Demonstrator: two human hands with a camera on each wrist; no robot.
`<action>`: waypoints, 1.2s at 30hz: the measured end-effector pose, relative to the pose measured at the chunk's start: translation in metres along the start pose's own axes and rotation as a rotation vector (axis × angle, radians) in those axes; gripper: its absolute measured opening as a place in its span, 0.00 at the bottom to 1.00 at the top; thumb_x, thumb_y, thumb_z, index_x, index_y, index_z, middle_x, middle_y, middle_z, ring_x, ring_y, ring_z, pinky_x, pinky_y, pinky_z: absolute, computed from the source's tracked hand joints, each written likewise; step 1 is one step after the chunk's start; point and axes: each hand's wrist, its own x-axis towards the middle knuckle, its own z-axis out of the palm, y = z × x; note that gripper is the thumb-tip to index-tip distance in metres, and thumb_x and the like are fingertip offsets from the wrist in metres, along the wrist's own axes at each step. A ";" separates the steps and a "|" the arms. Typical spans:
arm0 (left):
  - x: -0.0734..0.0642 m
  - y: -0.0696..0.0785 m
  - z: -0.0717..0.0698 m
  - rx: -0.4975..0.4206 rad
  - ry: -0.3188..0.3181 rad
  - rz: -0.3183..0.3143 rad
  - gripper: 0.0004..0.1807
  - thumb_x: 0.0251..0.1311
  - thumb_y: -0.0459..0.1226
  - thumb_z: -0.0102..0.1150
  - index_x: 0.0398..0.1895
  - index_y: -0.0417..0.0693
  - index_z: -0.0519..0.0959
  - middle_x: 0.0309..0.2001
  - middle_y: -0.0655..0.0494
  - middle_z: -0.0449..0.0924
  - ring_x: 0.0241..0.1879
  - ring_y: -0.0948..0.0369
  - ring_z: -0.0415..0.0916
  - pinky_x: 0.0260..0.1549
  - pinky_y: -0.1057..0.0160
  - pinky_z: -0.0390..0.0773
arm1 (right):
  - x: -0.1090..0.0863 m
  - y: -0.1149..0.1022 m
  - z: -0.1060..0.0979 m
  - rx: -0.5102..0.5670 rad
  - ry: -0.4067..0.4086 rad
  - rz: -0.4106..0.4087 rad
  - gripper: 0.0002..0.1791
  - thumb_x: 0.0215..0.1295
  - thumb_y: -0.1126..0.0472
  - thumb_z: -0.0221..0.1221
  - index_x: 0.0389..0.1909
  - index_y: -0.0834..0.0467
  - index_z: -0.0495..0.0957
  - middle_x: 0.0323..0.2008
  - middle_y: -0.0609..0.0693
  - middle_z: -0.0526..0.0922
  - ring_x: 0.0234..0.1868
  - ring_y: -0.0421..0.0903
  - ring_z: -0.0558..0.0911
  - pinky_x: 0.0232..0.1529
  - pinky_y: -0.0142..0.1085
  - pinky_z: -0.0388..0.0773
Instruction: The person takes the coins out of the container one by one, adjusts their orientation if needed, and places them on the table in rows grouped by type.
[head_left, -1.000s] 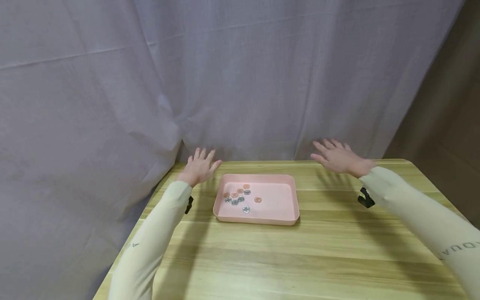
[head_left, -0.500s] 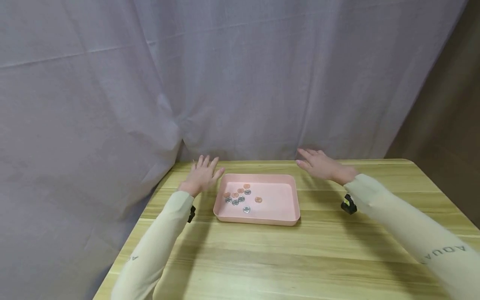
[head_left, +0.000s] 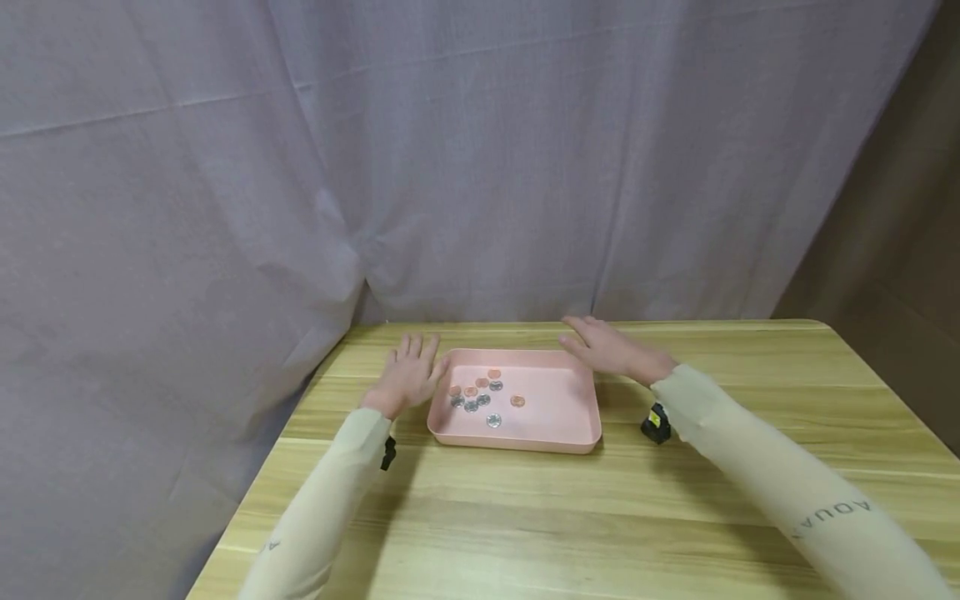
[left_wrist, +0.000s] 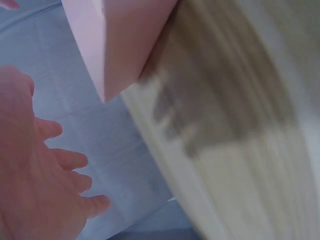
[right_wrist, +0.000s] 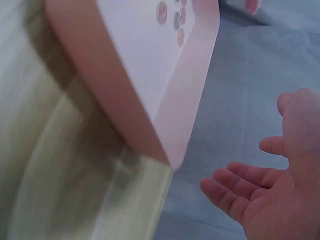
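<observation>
A shallow pink tray (head_left: 555,444) lies on the wooden table, with several silver coins (head_left: 493,420) and copper-coloured coins (head_left: 517,401) spread over its left half. My left hand (head_left: 408,379) is over the tray's left edge, fingers spread and holding nothing. Over the far right corner of the tray hovers my right hand (head_left: 606,346), its fingers extended and nothing in it. In the left wrist view the left hand (left_wrist: 45,180) shows beside the pink tray wall (left_wrist: 120,45). The right wrist view has the right hand (right_wrist: 270,195) apart from the tray corner (right_wrist: 172,155).
The table (head_left: 480,517) has a pale wood grain, and its far edge meets a grey curtain (head_left: 480,167). Brown boards (head_left: 892,275) stand at the right. A black device (head_left: 656,423) is strapped at the right wrist, another (head_left: 388,452) at the left.
My right hand has moved left and nearer, from beyond the tray's right side to its far right corner. My left hand has come slightly nearer and lower. Tray and coins stay put.
</observation>
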 end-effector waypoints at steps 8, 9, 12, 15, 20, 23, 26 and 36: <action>-0.004 0.002 0.015 -0.027 -0.015 0.013 0.38 0.74 0.59 0.15 0.79 0.48 0.43 0.78 0.36 0.39 0.77 0.38 0.36 0.75 0.36 0.42 | 0.004 -0.008 0.024 0.064 0.020 -0.034 0.33 0.76 0.47 0.46 0.71 0.67 0.60 0.59 0.69 0.75 0.56 0.61 0.79 0.57 0.54 0.78; -0.004 0.002 0.017 -0.025 -0.016 0.016 0.38 0.74 0.58 0.16 0.79 0.48 0.42 0.78 0.37 0.39 0.77 0.38 0.36 0.75 0.37 0.43 | 0.004 -0.010 0.026 0.073 0.020 -0.027 0.32 0.76 0.47 0.47 0.70 0.66 0.62 0.56 0.67 0.77 0.53 0.59 0.80 0.53 0.52 0.79; -0.006 0.002 0.023 -0.018 -0.015 0.030 0.36 0.76 0.56 0.19 0.79 0.46 0.42 0.78 0.36 0.39 0.77 0.38 0.36 0.75 0.37 0.44 | 0.004 -0.015 0.037 0.074 0.022 -0.027 0.29 0.74 0.50 0.50 0.67 0.65 0.67 0.49 0.62 0.81 0.47 0.53 0.80 0.46 0.47 0.81; -0.008 0.001 0.027 -0.007 -0.024 0.034 0.36 0.76 0.55 0.19 0.79 0.45 0.41 0.78 0.37 0.37 0.78 0.39 0.34 0.76 0.39 0.43 | 0.004 -0.023 0.049 0.057 0.017 -0.048 0.26 0.72 0.52 0.52 0.65 0.64 0.70 0.44 0.58 0.82 0.42 0.48 0.80 0.42 0.41 0.80; -0.011 0.001 0.035 0.013 -0.035 0.038 0.38 0.75 0.56 0.17 0.79 0.41 0.42 0.78 0.38 0.34 0.78 0.41 0.34 0.76 0.42 0.42 | 0.000 -0.034 0.067 0.090 0.001 -0.080 0.24 0.70 0.56 0.55 0.61 0.66 0.72 0.36 0.53 0.82 0.34 0.43 0.77 0.35 0.35 0.77; -0.012 0.000 0.040 0.022 -0.025 0.047 0.37 0.76 0.53 0.20 0.78 0.39 0.43 0.78 0.38 0.34 0.78 0.41 0.34 0.77 0.42 0.44 | -0.002 -0.038 0.075 0.137 -0.012 -0.054 0.23 0.70 0.57 0.56 0.60 0.65 0.73 0.34 0.51 0.81 0.33 0.41 0.77 0.34 0.33 0.76; -0.013 -0.001 0.042 0.023 -0.002 0.065 0.35 0.76 0.50 0.23 0.78 0.38 0.44 0.78 0.39 0.36 0.78 0.42 0.36 0.76 0.42 0.46 | -0.003 -0.043 0.081 0.166 -0.025 -0.009 0.22 0.69 0.56 0.56 0.61 0.63 0.74 0.36 0.50 0.81 0.34 0.41 0.77 0.36 0.33 0.77; -0.013 -0.003 0.046 0.051 0.014 0.123 0.35 0.75 0.49 0.23 0.77 0.35 0.45 0.78 0.39 0.37 0.78 0.43 0.38 0.77 0.45 0.47 | 0.002 -0.051 0.094 0.202 -0.028 -0.007 0.22 0.68 0.53 0.59 0.58 0.61 0.77 0.36 0.49 0.82 0.33 0.40 0.76 0.38 0.34 0.77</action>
